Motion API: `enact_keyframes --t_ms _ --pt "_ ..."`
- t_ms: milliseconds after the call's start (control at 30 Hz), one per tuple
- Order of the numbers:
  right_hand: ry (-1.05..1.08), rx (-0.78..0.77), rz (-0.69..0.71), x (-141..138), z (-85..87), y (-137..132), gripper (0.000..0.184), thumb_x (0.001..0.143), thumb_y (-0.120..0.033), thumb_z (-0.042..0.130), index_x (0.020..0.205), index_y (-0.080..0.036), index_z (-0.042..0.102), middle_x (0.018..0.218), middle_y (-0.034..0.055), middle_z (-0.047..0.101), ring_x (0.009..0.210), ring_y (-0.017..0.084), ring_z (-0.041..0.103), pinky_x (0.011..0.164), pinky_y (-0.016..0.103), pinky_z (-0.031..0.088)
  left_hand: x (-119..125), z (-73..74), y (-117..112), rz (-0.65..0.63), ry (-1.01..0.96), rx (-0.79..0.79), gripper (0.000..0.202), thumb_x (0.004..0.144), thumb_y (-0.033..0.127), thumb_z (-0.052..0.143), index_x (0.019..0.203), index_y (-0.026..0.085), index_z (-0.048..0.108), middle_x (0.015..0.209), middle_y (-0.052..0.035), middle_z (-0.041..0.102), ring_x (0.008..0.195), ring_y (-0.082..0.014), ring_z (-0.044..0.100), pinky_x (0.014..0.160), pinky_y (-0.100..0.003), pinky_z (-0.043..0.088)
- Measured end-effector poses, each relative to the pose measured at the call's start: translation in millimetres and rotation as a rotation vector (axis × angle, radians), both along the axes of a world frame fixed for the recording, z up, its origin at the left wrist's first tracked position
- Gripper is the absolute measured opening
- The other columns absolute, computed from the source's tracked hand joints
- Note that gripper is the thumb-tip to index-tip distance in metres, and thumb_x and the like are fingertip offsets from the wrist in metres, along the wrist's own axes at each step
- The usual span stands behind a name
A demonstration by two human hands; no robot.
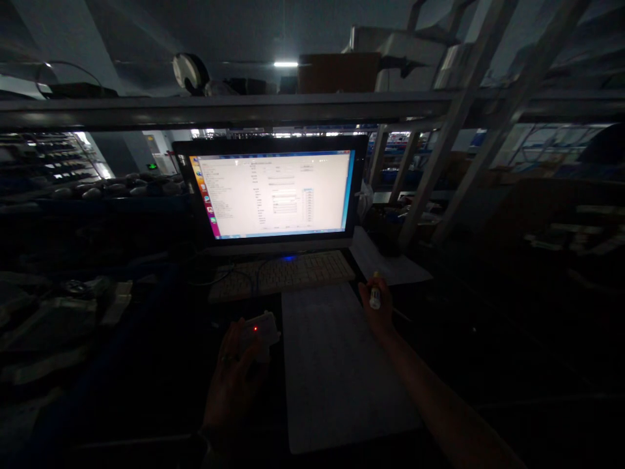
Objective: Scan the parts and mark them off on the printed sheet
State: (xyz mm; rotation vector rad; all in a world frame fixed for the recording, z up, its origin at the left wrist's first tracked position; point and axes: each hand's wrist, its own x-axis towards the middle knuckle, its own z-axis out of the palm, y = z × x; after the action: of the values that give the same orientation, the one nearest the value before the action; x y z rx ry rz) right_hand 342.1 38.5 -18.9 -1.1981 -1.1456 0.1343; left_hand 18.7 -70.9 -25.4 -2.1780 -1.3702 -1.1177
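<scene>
The scene is very dark. My left hand (pixel 233 378) is closed around a small white device (pixel 261 329) with a red light lit on its face, held just left of a grey mat (pixel 336 371). My right hand (pixel 377 303) grips a small white cylinder (pixel 375 296) with a yellow tip, held upright over the mat's far right corner. A lit monitor (pixel 276 193) stands behind, with a pale keyboard (pixel 286 273) in front of it.
A sheet of paper (pixel 390 260) lies right of the keyboard. Dim clutter (pixel 63 306) covers the bench at left. A metal shelf rail (pixel 293 107) runs overhead with boxes on it, and slanted metal struts (pixel 449 150) rise at right.
</scene>
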Motion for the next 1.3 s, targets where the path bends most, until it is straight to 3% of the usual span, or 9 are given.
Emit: enact_keyframes --t_ms 433,1067,1300 --pt "-0.005 -0.016 0.005 -0.2 3.4 -3.8 0.025 0.074 -0.042 0.059 0.070 -0.024 0.041 0.062 -0.0050 0.043 0.059 0.014 0.043 0.062 0.032 0.041 -1.3 -1.6 -0.2 -0.016 -0.040 -0.016 0.029 0.086 0.023 0.061 0.115 0.026 0.058 0.148 -0.0104 0.037 0.133 -0.0333 0.041 0.092 -0.048 0.056" --pt "-0.019 -0.008 0.014 0.0 2.3 -3.6 0.029 0.076 -0.046 0.060 0.070 -0.024 0.041 0.066 -0.0041 0.045 0.063 0.015 0.044 0.067 0.032 0.042 -0.7 0.9 0.6 0.003 -0.018 -0.002 0.027 0.084 0.023 0.062 0.111 0.024 0.060 0.147 -0.0106 0.038 0.131 -0.0335 0.044 0.091 -0.047 0.056" --pt "-0.014 -0.024 0.011 -0.3 3.0 -5.1 0.030 0.075 -0.045 0.061 0.070 -0.024 0.040 0.064 -0.0048 0.043 0.060 0.014 0.043 0.062 0.031 0.040 -0.9 1.7 -0.4 -0.018 -0.020 -0.023 0.026 0.086 0.022 0.061 0.111 0.022 0.058 0.148 -0.0128 0.036 0.132 -0.0343 0.042 0.091 -0.047 0.056"
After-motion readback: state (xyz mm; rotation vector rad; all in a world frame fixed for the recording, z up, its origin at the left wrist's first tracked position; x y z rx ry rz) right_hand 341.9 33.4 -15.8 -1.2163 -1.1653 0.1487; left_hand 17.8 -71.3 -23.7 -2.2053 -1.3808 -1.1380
